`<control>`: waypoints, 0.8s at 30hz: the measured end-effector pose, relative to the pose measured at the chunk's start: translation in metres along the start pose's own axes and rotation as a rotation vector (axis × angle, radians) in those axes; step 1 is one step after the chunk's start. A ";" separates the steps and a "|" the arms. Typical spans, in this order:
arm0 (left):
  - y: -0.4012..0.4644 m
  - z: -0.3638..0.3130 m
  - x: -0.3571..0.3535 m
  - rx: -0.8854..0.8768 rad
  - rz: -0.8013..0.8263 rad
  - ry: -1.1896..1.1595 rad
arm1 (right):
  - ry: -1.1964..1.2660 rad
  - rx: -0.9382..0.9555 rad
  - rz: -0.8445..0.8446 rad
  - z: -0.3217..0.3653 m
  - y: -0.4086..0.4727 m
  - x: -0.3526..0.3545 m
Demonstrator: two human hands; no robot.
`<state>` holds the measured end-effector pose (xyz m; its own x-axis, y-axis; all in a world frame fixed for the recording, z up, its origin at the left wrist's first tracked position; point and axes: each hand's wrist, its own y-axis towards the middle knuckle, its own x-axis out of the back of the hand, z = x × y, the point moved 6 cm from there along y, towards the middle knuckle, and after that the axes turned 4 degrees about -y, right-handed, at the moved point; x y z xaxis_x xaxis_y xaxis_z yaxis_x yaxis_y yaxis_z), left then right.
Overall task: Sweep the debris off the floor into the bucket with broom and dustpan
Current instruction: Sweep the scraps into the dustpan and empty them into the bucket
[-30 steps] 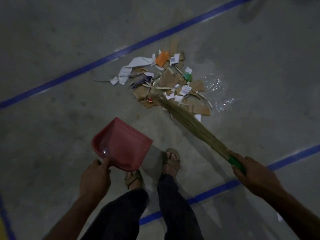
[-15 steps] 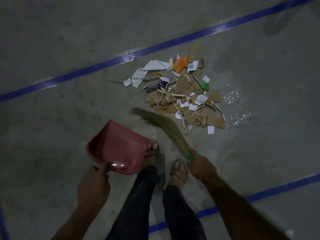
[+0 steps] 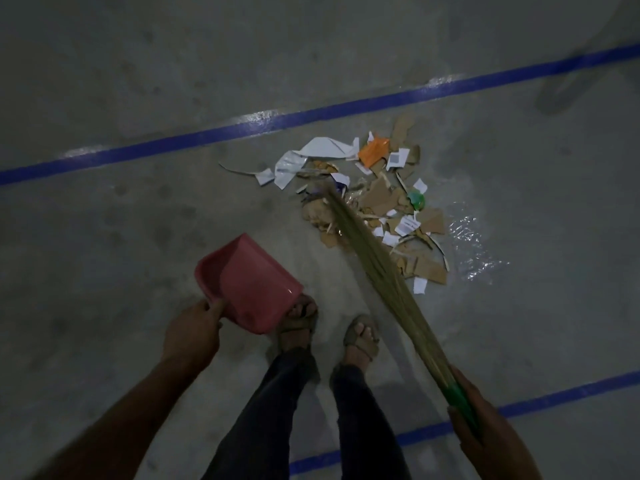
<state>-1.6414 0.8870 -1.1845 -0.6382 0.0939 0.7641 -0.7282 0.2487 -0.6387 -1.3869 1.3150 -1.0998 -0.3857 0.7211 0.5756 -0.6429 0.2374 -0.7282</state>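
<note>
Debris (image 3: 377,199), a loose heap of torn cardboard, paper scraps and clear plastic film, is spread on the floor (image 3: 138,220) ahead of the feet, well short of being gathered. A broom (image 3: 384,271) is held at its green handle by the right hand (image 3: 485,431), whose fingers are wrapped round it, and its bristle tip is laid across the left part of the heap. A red dustpan (image 3: 249,282) is gripped at its rear edge by the left hand (image 3: 194,330), fingers curled on the rim; it is held above the floor, tilted, near the left foot and apart from the heap. No bucket is seen.

The step in hand is judged to be sweeping. It would be done best if the pan's open lip were lowered flat against the floor just beside the heap, and short, low strokes were drawn from the far side toward it. The film at the right edge is likely to slide or lift, so it should be pressed down by the bristles.
</note>
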 end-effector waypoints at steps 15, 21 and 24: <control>0.266 -0.031 -0.042 -0.224 -0.081 0.207 | -0.319 -0.041 -0.150 -0.039 0.263 -0.014; 0.309 -0.099 -0.058 -0.388 -0.064 0.153 | -0.285 0.072 -0.044 -0.056 0.291 -0.041; 0.292 -0.124 -0.077 -0.366 -0.063 0.050 | -0.213 0.102 0.006 -0.043 0.273 -0.057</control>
<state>-1.7743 1.0716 -1.4185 -0.5756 0.1123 0.8100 -0.6220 0.5829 -0.5228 -1.5119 1.3664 -1.3475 -0.5137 0.5665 0.6444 -0.6994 0.1586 -0.6970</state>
